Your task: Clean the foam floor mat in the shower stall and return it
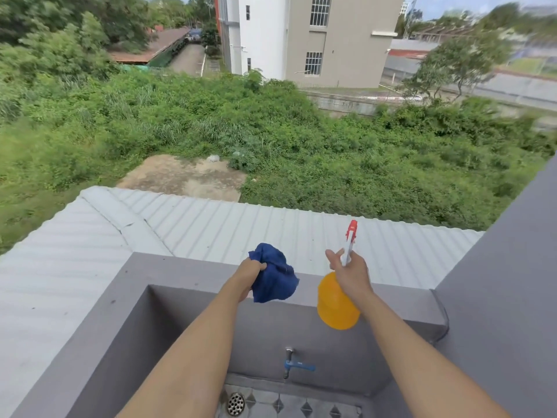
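Two hands full: my left hand bunches a soft blue cloth, my right hand grips the orange spray bottle by its neck. No foam mat shows; I judge it light, floppy, best held by an edge.

Blue cloth soft, crumpled; yellow spray bottle smooth plastic; grey wall matt painted; roof corrugated metal.
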Demonstrator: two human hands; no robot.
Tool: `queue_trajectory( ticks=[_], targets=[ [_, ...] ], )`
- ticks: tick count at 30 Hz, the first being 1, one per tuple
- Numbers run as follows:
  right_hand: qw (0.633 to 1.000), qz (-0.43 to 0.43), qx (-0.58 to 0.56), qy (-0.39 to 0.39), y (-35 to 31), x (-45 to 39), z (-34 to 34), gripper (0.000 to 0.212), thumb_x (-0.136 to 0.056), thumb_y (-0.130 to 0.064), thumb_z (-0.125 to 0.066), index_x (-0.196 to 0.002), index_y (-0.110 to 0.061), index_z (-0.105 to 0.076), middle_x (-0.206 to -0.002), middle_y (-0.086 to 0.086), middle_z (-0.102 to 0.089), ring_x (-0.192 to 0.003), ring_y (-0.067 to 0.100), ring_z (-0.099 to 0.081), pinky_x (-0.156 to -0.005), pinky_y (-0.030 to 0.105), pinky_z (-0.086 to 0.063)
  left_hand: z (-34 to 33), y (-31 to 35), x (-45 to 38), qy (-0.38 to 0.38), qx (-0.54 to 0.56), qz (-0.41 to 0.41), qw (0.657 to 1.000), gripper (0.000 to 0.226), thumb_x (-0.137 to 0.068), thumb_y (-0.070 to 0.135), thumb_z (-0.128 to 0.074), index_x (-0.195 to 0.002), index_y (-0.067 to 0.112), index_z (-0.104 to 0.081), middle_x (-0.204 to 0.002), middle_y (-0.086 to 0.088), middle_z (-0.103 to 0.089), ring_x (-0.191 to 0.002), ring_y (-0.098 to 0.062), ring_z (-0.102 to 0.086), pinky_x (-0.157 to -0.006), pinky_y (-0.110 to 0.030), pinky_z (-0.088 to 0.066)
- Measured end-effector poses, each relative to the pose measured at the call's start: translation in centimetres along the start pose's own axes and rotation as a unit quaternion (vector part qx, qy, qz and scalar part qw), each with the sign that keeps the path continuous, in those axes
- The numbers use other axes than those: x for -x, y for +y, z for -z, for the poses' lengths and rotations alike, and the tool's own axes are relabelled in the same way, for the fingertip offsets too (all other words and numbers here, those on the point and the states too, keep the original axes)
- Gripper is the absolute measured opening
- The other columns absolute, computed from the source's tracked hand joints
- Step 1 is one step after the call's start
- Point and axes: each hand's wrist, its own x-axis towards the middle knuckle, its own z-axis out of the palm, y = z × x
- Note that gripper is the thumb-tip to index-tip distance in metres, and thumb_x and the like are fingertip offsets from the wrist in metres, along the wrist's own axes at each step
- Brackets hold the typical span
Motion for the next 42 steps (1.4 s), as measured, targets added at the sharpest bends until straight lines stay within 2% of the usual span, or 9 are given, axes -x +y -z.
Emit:
queue_trajectory(
  ticks=[6,12,17,20,23,29,35,39,42],
  targets=[
    [0.999,0.000,0.020,-0.027,-0.4,-5.6,-1.5,0.034,-0.093,-0.035,-0.063,-0.084,-0.002,-0.056,-0.080,0.004,-0.065,-0.062,-0.007,-0.061,-0.071,0.029,-0.043,-0.6,-1.4,-6.8,-0.078,-0.008,0.049,0.996,0.030,-0.088,0.008,-0.038,-0.110,0.011,-0.057,-0.108,-0.011,-0.066,-0.104,-0.023,-0.061,-0.082,-0.036,-0.051],
    [0.999,-0.021,0.009,-0.032,0.0,-7.2,-1.1,0.022,-0.094,-0.026,-0.061,-0.081,-0.009,-0.056,-0.071,0.006,-0.065,-0.088,0.025,-0.070,-0.071,0.022,-0.045,-1.2,-3.7,-11.7,-0.030,-0.212,-0.052,0.975,0.018,-0.079,0.011,-0.051,-0.097,0.011,-0.055,-0.096,-0.006,-0.060,-0.094,-0.024,-0.058,-0.075,-0.030,-0.049],
    [0.999,-0.033,0.003,0.038,0.8,-6.6,-2.7,0.022,-0.090,-0.021,-0.062,-0.070,-0.014,-0.055,-0.049,-0.003,-0.057,-0.071,0.028,-0.070,-0.070,0.029,-0.050,-0.8,-4.7,-13.1,0.131,-0.554,-0.131,0.811,0.087,-0.082,0.038,-0.067,-0.149,0.010,-0.019,-0.138,-0.011,-0.037,-0.117,-0.027,-0.051,-0.091,-0.037,-0.048],
    [0.995,-0.043,-0.006,0.085,0.8,-6.2,-3.4,0.023,-0.089,-0.021,-0.060,-0.071,-0.009,-0.056,-0.052,0.001,-0.060,-0.071,0.023,-0.069,-0.064,0.025,-0.042,-1.1,-6.1,-12.7,0.080,-0.653,-0.246,0.712,0.074,-0.088,0.054,-0.052,-0.147,0.014,-0.035,-0.151,-0.013,-0.038,-0.134,-0.031,-0.043,-0.106,-0.054,-0.036],
    [0.993,-0.052,0.013,0.103,1.1,-5.8,-3.8,0.022,-0.089,-0.022,-0.058,-0.071,-0.009,-0.057,-0.065,0.006,-0.067,-0.073,0.018,-0.065,-0.063,0.025,-0.039,-0.9,-9.0,-12.6,-0.028,-0.675,-0.243,0.696,0.083,-0.088,0.069,0.008,-0.152,0.023,-0.019,-0.158,-0.010,-0.020,-0.146,-0.031,-0.020,-0.114,-0.054,-0.005],
    [0.991,-0.059,0.019,0.119,1.8,-5.2,-4.0,0.021,-0.089,-0.026,-0.059,-0.078,-0.009,-0.059,-0.063,-0.002,-0.062,-0.060,0.006,-0.054,-0.062,0.027,-0.037,0.9,-9.6,-12.1,-0.072,-0.702,-0.298,0.643,0.087,-0.076,0.078,0.010,-0.151,0.034,0.008,-0.161,0.000,0.011,-0.149,-0.022,0.010,-0.116,-0.049,0.010],
    [0.985,-0.121,0.037,0.116,1.6,-4.3,-3.9,0.044,-0.088,-0.040,-0.066,-0.124,-0.021,-0.049,-0.086,-0.013,-0.044,-0.101,0.014,-0.045,-0.084,0.031,-0.038,-0.1,-9.5,-11.3,-0.042,-0.679,-0.272,0.680,0.097,-0.069,0.079,0.018,-0.153,0.033,0.002,-0.162,0.000,0.005,-0.149,-0.022,0.007,-0.117,-0.054,0.005],
    [0.988,-0.080,0.116,0.063,2.9,-3.4,-3.0,0.040,-0.081,-0.045,-0.073,-0.108,-0.021,-0.056,-0.086,-0.013,-0.056,-0.094,0.016,-0.054,-0.069,0.025,-0.039,-0.6,-8.9,-10.1,-0.027,-0.657,-0.259,0.707,0.098,-0.068,0.078,0.013,-0.153,0.030,0.001,-0.162,0.001,0.001,-0.149,-0.024,0.007,-0.116,-0.053,0.005],
    [0.986,-0.075,0.148,0.004,3.3,-1.7,-1.9,0.061,-0.083,-0.042,-0.072,-0.136,-0.026,-0.046,-0.120,-0.011,-0.055,-0.110,0.015,-0.052,-0.086,0.030,-0.042,-0.3,-7.6,-8.5,-0.015,-0.657,-0.245,0.713,0.099,-0.066,0.076,0.015,-0.153,0.029,0.002,-0.162,0.001,0.001,-0.149,-0.024,0.005,-0.118,-0.051,0.002]
  ],
)
